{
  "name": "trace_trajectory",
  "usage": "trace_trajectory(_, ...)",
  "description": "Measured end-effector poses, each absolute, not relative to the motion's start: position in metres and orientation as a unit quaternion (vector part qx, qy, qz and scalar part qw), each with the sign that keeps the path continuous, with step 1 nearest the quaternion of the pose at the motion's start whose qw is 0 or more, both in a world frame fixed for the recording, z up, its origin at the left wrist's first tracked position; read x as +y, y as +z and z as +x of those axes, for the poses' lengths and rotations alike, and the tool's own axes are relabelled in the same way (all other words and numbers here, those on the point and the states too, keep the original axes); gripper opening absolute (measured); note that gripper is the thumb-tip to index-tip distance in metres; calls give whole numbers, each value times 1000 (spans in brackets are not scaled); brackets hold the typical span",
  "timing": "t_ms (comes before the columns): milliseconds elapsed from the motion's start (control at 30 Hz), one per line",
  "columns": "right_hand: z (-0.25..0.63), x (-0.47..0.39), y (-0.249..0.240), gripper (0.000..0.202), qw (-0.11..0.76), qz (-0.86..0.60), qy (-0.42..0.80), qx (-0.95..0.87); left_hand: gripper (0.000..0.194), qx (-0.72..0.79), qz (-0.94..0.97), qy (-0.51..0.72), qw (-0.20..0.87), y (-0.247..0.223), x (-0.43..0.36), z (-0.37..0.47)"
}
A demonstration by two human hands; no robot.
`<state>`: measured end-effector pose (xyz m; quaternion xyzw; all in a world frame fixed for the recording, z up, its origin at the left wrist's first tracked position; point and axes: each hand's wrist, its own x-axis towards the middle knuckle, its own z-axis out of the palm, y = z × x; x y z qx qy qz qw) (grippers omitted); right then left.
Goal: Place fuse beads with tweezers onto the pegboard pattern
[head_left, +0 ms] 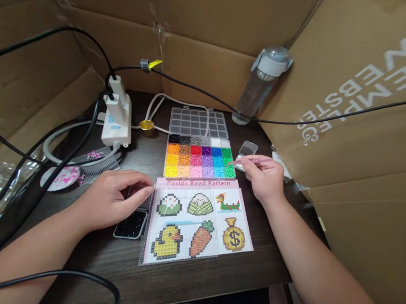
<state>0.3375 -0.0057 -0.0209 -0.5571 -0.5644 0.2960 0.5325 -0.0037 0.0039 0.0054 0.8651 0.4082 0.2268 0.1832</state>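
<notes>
Pink tweezers [256,159] are pinched in my right hand [266,178], their tip over the green compartments at the right side of the open bead box [195,157]. My left hand [113,198] rests at the left edge of the pattern sheet [198,229], thumb and forefinger brought near each other; what they hold, if anything, is too small to tell. The sheet lies under a clear pegboard [146,243] and shows a chick, a carrot, a money bag and other pictures. Below my left hand sits a small open case of black beads [130,224].
A power strip [117,123] with black cables stands at the back left, beside a round dish of pink and white beads [60,178]. A water bottle [258,87] stands at the back right. Cardboard walls [205,65] surround the table, and a black cable crosses above it.
</notes>
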Motion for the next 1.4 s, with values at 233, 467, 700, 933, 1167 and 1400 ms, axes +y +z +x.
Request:
trace_trajectory(233, 328, -4, -25, 12, 550, -574, 262, -547, 25, 415, 862, 232, 177, 7, 3, -5)
trace_trajectory(467, 326, -6, -23, 12, 542, -573, 257, -559, 23, 409, 871, 215, 168, 8, 5, -6)
trace_trajectory(700, 326, -8, -23, 10, 532, -568, 255, -575, 22, 411, 871, 210, 168, 6, 6, -7)
trace_trajectory(933, 326, -7, -24, 9, 534, -575, 245, -569, 26, 428, 857, 222, 184, 6, 4, -6)
trace_trajectory(1167, 325, -7, -25, 9, 538, -574, 252, -563, 27, 428, 854, 233, 183, 5, 2, -5)
trace_trajectory(1400, 323, -7, -27, 9, 533, -568, 260, -570, 28, 415, 867, 223, 160, 2, 7, -8)
